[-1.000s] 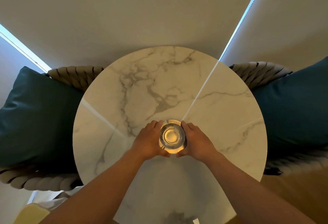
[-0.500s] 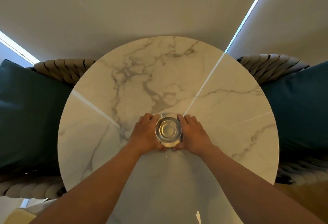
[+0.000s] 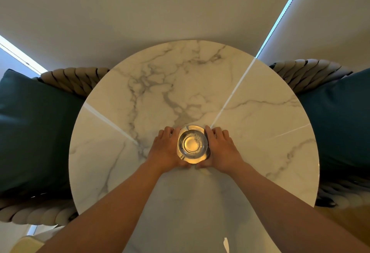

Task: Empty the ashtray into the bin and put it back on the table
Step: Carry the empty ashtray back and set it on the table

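A round shiny metal ashtray [image 3: 192, 144] rests near the middle of a round white marble table [image 3: 250, 132]. Its bowl looks bare apart from faint specks. My left hand [image 3: 166, 148] cups the ashtray's left side and my right hand [image 3: 220, 148] cups its right side, fingers curled against the rim. No bin is in view.
Two woven rope chairs with dark teal cushions flank the table, one at the left [image 3: 36, 132] and one at the right [image 3: 340, 124]. Pale roller blinds [image 3: 160, 8] hang behind the table. A small white scrap [image 3: 226, 244] lies near the table's near edge.
The view has shifted closer over the table. Both hands stay on the ashtray's sides, which sits a little farther onto the table.
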A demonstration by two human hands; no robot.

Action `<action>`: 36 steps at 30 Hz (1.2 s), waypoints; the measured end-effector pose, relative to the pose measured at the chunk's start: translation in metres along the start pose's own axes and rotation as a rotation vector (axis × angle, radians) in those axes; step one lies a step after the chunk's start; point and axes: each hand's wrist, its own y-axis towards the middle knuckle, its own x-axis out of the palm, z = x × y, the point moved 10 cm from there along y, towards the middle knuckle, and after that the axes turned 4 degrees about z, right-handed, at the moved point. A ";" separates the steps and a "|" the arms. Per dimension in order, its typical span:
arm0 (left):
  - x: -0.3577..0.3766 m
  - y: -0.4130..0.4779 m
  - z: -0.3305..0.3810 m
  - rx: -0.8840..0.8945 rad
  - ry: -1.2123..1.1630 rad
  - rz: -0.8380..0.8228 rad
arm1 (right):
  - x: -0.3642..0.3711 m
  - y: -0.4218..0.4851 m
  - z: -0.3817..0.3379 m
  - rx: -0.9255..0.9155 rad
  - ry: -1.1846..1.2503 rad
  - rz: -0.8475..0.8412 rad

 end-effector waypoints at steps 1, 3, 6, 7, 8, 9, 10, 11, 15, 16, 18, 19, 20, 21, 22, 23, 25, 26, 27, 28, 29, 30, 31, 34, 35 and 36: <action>0.000 0.000 -0.001 -0.003 -0.006 -0.003 | 0.000 0.000 0.000 -0.001 0.000 0.000; 0.001 -0.001 -0.002 -0.006 -0.016 -0.006 | 0.000 0.002 -0.001 -0.008 -0.005 -0.007; 0.002 -0.004 -0.004 -0.022 -0.014 0.002 | 0.001 0.006 0.000 -0.021 0.012 -0.037; 0.002 -0.007 -0.006 -0.039 -0.023 0.005 | 0.001 0.008 0.000 -0.023 0.018 -0.052; 0.003 -0.009 -0.009 -0.061 -0.037 0.010 | 0.000 0.010 0.001 -0.026 0.021 -0.068; 0.002 -0.012 -0.011 -0.081 -0.050 0.018 | 0.000 0.012 0.001 -0.029 0.022 -0.081; 0.002 -0.015 -0.014 -0.094 -0.055 0.026 | -0.001 0.013 0.002 -0.031 0.028 -0.091; 0.002 -0.017 -0.016 -0.100 -0.053 0.031 | -0.001 0.015 0.002 -0.031 0.036 -0.099; 0.001 -0.024 -0.019 -0.103 -0.027 0.036 | -0.004 0.017 0.006 -0.028 0.032 -0.116; 0.002 -0.024 -0.018 -0.102 -0.027 0.033 | -0.005 0.017 0.006 -0.028 0.028 -0.116; 0.003 -0.025 -0.017 -0.099 -0.030 0.024 | -0.004 0.018 0.004 -0.034 0.029 -0.118; 0.003 -0.026 -0.016 -0.097 -0.029 0.022 | -0.003 0.018 0.003 -0.040 0.030 -0.123; 0.003 -0.027 -0.016 -0.095 -0.027 0.024 | -0.002 0.018 0.002 -0.045 0.029 -0.132; 0.002 -0.028 -0.017 -0.094 -0.025 0.028 | -0.001 0.019 0.001 -0.049 0.025 -0.141; 0.002 -0.029 -0.017 -0.091 -0.024 0.034 | -0.001 0.019 0.001 -0.052 0.018 -0.149; 0.002 -0.030 -0.017 -0.090 -0.024 0.040 | -0.001 0.020 0.000 -0.056 0.009 -0.154; 0.001 -0.032 -0.017 -0.089 -0.021 0.046 | -0.002 0.022 -0.002 -0.067 -0.009 -0.156; 0.001 -0.033 -0.017 -0.091 -0.021 0.049 | -0.003 0.022 -0.003 -0.072 -0.011 -0.155; 0.001 -0.034 -0.018 -0.094 -0.025 0.057 | -0.003 0.023 -0.004 -0.077 -0.011 -0.154; 0.001 -0.034 -0.018 -0.095 -0.030 0.068 | -0.003 0.023 -0.004 -0.081 -0.014 -0.154; 0.000 -0.035 -0.018 -0.095 -0.037 0.079 | -0.002 0.022 -0.004 -0.085 -0.022 -0.155; 0.000 -0.036 -0.017 -0.094 -0.041 0.088 | -0.002 0.022 -0.004 -0.089 -0.037 -0.157; 0.000 -0.037 -0.017 -0.092 -0.044 0.092 | -0.001 0.021 -0.003 -0.090 -0.052 -0.158; 0.000 -0.037 -0.014 -0.086 -0.050 0.096 | -0.003 0.019 -0.003 -0.077 -0.057 -0.126; -0.001 -0.037 -0.013 -0.086 -0.051 0.100 | -0.005 0.018 -0.003 -0.069 -0.038 -0.107; -0.002 -0.036 -0.012 -0.085 -0.050 0.104 | -0.006 0.017 -0.003 -0.060 -0.014 -0.095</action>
